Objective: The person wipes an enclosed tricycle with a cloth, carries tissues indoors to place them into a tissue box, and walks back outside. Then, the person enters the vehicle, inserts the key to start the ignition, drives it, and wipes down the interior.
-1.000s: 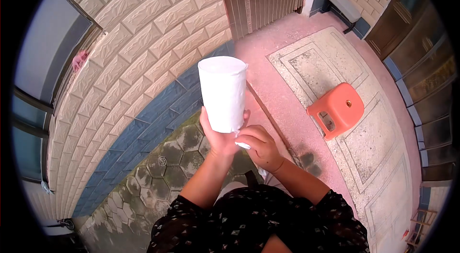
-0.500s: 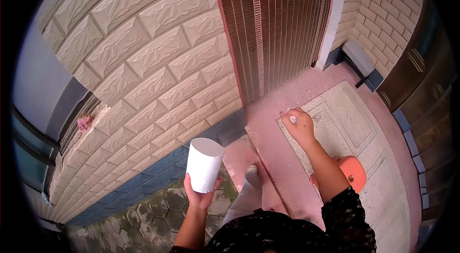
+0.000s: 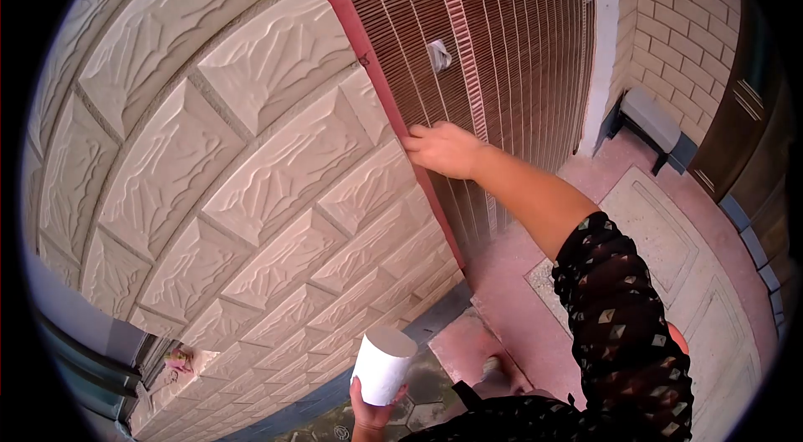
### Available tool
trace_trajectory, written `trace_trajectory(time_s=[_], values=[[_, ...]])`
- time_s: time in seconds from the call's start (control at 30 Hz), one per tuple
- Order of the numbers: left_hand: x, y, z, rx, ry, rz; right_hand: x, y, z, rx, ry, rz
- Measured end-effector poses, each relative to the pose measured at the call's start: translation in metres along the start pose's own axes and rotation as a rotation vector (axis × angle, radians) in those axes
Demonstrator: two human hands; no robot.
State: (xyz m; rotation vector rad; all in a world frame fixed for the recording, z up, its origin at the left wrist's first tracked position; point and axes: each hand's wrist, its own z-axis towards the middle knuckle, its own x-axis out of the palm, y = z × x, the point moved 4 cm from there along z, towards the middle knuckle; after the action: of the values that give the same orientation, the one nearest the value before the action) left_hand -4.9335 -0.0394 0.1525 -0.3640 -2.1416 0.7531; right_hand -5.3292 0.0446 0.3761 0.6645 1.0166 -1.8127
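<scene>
Head view: holds the white cylinder (image 3: 383, 367) in the left hand (image 3: 373, 411), clamped around its lower part, with thumb and fingers on opposite sides. Carries it upright but tilted, top end facing up and leaning right, in front of the blue band (image 3: 330, 388) along the bottom edge of the brick wall (image 3: 251, 107). Extends the right hand (image 3: 445, 149) to the left edge of the slatted curtain (image 3: 523, 49), with fingers bent and bunched at the red frame (image 3: 358, 40). Cannot tell whether the tips meet or pinch anything; cannot confirm contact with the frame either. Shows a white patch (image 3: 439, 56) on the curtain, above the right hand. Also includes a grey bench (image 3: 651, 119) beyond the curtain's right edge, and an orange stool (image 3: 678, 338), mostly hidden behind the dark sleeve (image 3: 623, 316).
</scene>
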Motion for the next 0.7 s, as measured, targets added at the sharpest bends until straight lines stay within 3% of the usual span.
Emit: trace_trajectory(time_s=[0.1,0.4,0.53,0.7], values=[[0.003,0.000,0.006,-0.021,-0.004,-0.013,0.007,-0.008,0.011,-0.187,0.059,-0.051],[0.023,0.008,0.023,-0.047,-0.077,-0.030,0.019,-0.013,0.020,-0.260,0.017,-0.058],[0.039,0.008,0.031,-0.052,-0.040,-0.026,0.009,0.019,-0.028,-0.128,0.159,-0.012],[0.058,0.015,0.054,-0.101,0.107,0.006,-0.057,0.060,-0.121,0.033,0.367,-0.027]])
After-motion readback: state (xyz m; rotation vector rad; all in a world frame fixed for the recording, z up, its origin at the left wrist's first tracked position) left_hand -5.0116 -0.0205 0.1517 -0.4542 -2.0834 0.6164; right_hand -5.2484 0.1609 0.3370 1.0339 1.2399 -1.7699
